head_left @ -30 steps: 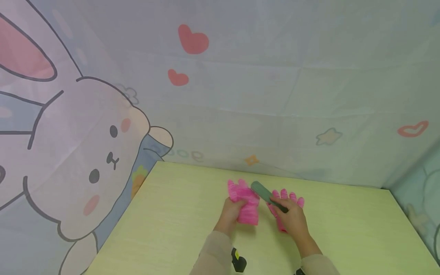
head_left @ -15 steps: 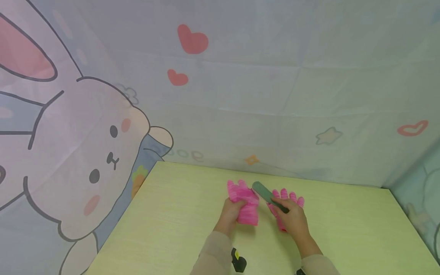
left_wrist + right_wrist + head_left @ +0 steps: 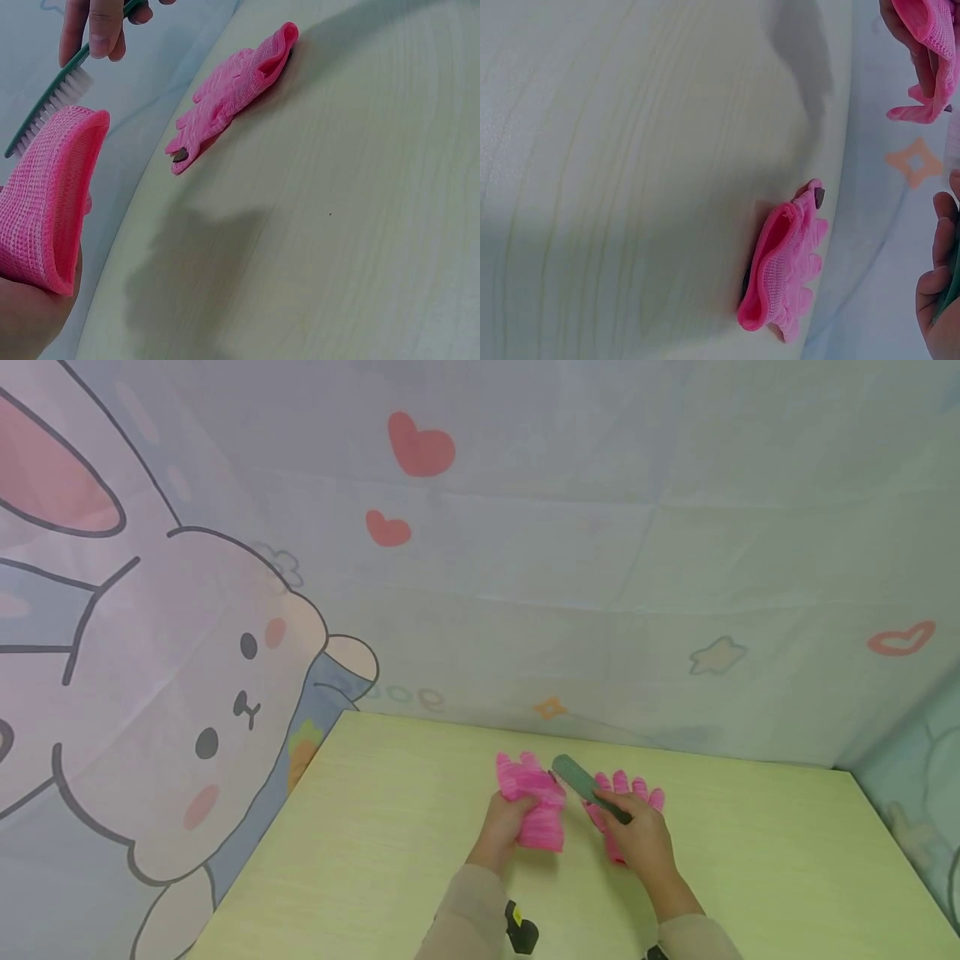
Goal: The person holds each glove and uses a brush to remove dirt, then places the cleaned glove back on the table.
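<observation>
My left hand (image 3: 504,828) grips a pink knit glove (image 3: 542,827) by its side, lifted above the table, its thumb across the palm part. In the left wrist view the cuff of this glove (image 3: 34,202) gapes toward the camera. My right hand (image 3: 639,837) holds a green brush (image 3: 576,777) with white bristles (image 3: 73,86). The brush head is right beside the held glove; whether the bristles touch it I cannot tell. A second pink glove (image 3: 776,274) lies on the table under my right hand, with a small dark patch (image 3: 820,198) on it.
The pale wooden table (image 3: 360,827) spreads around both hands. Its far edge meets a printed cloth backdrop (image 3: 525,610) with a rabbit and hearts. Shadows of the hands fall on the tabletop.
The brush in my right hand has shifted very slightly to the right, away from the held glove. My left hand and both gloves stay in place.
</observation>
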The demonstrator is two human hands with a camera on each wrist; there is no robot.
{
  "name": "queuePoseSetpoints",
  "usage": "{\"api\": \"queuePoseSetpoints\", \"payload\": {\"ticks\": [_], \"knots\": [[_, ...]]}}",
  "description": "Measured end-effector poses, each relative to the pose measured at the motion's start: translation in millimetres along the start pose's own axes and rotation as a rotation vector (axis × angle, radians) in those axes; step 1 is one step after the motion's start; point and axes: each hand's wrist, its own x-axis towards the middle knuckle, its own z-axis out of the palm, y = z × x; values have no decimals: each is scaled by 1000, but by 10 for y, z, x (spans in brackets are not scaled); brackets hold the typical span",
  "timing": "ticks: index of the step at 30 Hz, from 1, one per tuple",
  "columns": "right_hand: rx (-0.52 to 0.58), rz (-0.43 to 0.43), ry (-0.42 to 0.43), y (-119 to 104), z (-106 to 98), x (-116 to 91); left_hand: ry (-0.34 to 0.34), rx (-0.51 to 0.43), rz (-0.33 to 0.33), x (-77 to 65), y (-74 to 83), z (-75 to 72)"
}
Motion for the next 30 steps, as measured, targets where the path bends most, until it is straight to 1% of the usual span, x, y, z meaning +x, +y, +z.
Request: {"api": "queuePoseSetpoints", "payload": {"ticks": [5,10,14,17,22,28,30], "knots": [[-11,-4,7,4,9,-1,1,2,2,5,-12,-5],[26,-8,9,-28,20,16,-8,-8,8,11,-13,-13],[46,-8,-26,-60,36,36,-11,-14,7,8,-6,-15],[27,1,-48,-52,45,37,-15,-17,5,10,0,-18],[12,4,-26,-6,48,14,-9,-15,-1,6,8,-22],[26,-15,1,13,37,-6,-7,-29,-19,8,5,-19],[26,-12,4,4,30,-4,-11,-32,-11,13,-3,-18]]}}
